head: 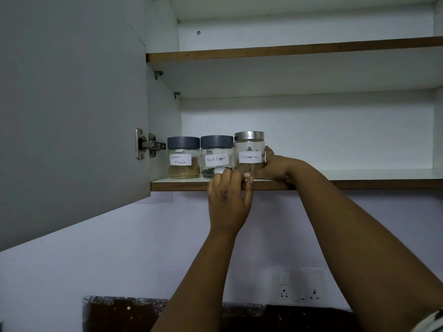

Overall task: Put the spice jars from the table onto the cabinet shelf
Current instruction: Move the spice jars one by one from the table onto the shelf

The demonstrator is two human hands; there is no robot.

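Observation:
Three glass spice jars stand in a row at the left end of the lower cabinet shelf. The garam masala jar and the black pepper jar have grey lids. The cinnamon jar has a steel lid and stands rightmost. My right hand grips the cinnamon jar from its right side, thumb high and fingers along its base. My left hand is raised to the shelf's front edge, with bent fingertips touching the base of the black pepper jar and the thumb beside the cinnamon jar's base.
The grey cabinet door hangs open on the left, on a metal hinge. An upper shelf runs above. The lower shelf is bare to the right of the jars. Wall sockets and a dark countertop lie below.

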